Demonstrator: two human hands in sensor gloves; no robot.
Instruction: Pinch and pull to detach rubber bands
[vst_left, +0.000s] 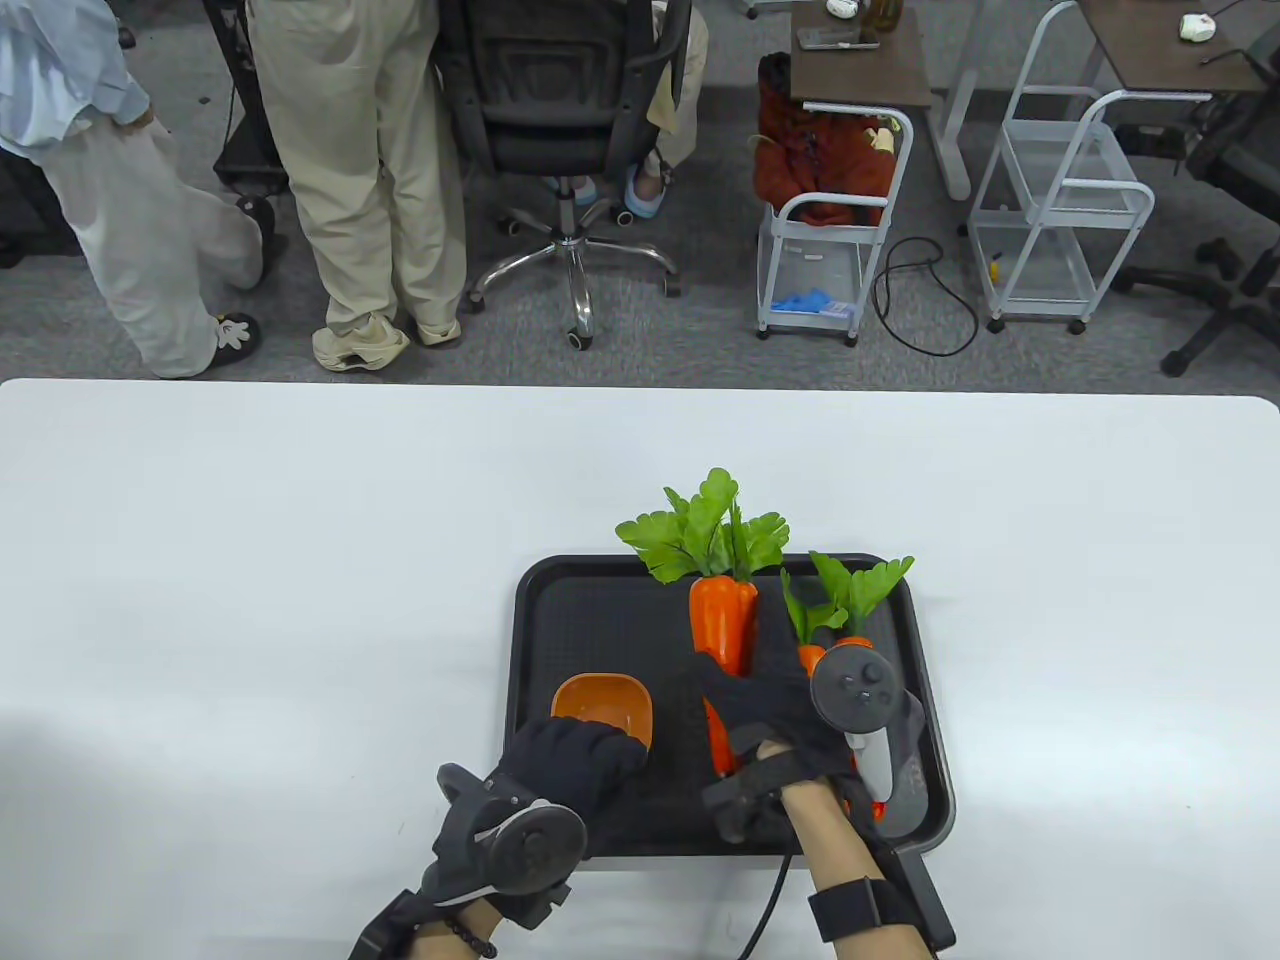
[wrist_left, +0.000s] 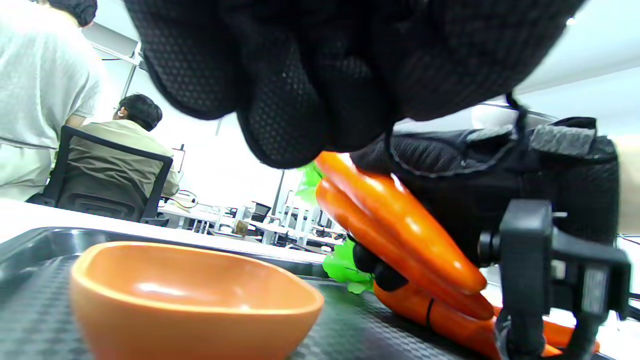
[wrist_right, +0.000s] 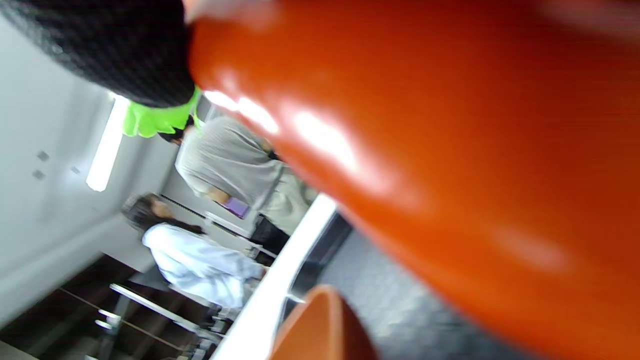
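Spanning white table (vst_left: 250, 560), black tray (vst_left: 535, 620), perhaps office beyond

Orange bowl (vst_left: 602, 708) crowds the tray's (vst_left: 560, 600) left; its far-left corner lies open.

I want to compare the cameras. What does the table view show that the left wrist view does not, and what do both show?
Only the table view shows the whole black tray, the full leaf tops, and the left hand from above beside the orange bowl. Only the left wrist view shows a thin dark band around a lower carrot and the right hand lifting the carrot bundle at a tilt. Both show bowl, carrots, tray and right hand.
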